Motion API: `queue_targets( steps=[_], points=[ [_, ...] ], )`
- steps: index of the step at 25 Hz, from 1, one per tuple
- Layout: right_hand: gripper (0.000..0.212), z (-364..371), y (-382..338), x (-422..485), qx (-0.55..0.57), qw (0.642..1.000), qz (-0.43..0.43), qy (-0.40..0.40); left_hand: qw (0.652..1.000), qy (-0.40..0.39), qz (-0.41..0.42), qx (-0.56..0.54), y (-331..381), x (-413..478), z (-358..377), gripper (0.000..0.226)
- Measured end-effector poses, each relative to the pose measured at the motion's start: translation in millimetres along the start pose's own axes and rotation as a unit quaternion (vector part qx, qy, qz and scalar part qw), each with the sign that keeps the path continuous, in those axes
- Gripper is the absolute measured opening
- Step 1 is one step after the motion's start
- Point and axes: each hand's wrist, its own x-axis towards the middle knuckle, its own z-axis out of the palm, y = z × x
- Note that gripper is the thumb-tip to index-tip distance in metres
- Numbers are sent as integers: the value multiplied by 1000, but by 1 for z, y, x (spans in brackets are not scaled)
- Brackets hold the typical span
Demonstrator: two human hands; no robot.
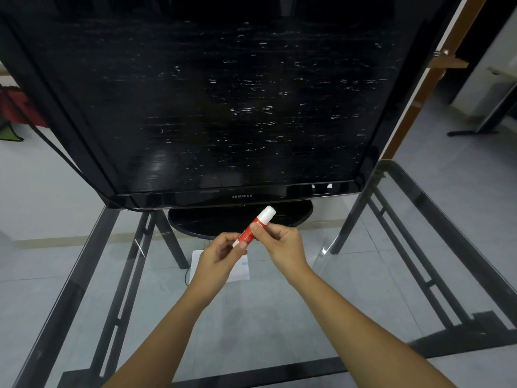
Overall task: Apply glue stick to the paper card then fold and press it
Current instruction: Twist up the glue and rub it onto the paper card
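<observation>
Both hands hold a red glue stick [253,228] with a white cap, tilted so the cap points up and to the right. My left hand [219,254] pinches its lower end. My right hand [282,242] grips the red body just below the cap. The cap is on. Beneath the hands a white paper card [242,271] with blue print lies flat on the glass table [251,326]; my left hand and wrist hide most of it.
A large black monitor [212,107] on a round black stand [223,219] fills the far half of the table, close behind my hands. Dark metal table legs show through the glass. The table's right edge [458,233] runs diagonally; grey floor tiles lie beyond.
</observation>
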Motion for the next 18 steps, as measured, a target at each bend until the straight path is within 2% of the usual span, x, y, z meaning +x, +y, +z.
queue_targets(
  steps=[6, 12, 16, 18],
  points=[
    [6, 0, -1, -2, -11, 1000, 0, 7, 1000, -4, 4, 8, 1, 0, 1, 26],
    [5, 2, 2, -2, -20, 1000, -4, -19, 1000, 1, -15, -17, -6, -3, -8, 36],
    [42, 6, 18, 0, -66, 996, 23, -47, 999, 19, -28, -38, -15, -6, -18, 32],
    [48, 7, 33, 0, -109, 993, 36, -39, 998, 37, -37, -36, -20, -7, -23, 34]
  ],
)
